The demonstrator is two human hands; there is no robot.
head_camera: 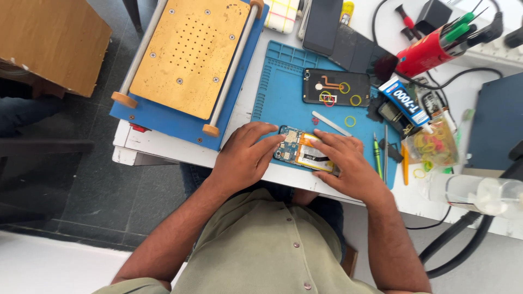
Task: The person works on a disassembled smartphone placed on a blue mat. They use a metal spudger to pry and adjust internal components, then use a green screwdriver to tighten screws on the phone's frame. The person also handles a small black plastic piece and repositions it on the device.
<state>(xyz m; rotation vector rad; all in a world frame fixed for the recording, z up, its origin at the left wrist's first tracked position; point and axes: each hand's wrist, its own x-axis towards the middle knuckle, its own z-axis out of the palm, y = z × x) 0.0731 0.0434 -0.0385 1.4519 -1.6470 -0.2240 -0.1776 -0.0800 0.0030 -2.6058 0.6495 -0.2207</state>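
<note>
At the far left a plain brown cardboard box (52,41) sits off the white counter (163,142). Next comes a blue flat machine with a perforated brass-coloured plate and two metal rails (188,60), overhanging the counter's left edge.

The left hand (245,158) rests palm-down with its fingers (269,139) spread open, pinning the left end of the opened phone with bare circuit board and yellow-labelled battery (302,152). That phone lies at the near edge of the blue rubber work mat (283,87), between both hands. The right hand (348,166) lies flat over the phone's right end, fingers extended and pressing on the battery rather than closed round anything.

Judging by this, the work goes best with even, light pressure from both hands, keeping the phone square on the mat and fingertips off the exposed board.

Further back on the mat lies a black phone back cover with orange flex strips and yellow rubber bands (335,87). Right of it, a blue-and-white glue tube box (406,100) lies slanted; behind it a red cylindrical tool holder (427,51) is tipped over. A clear bag of coloured rubber bands (436,147) sits near the clear plastic bottle (479,193).
</note>
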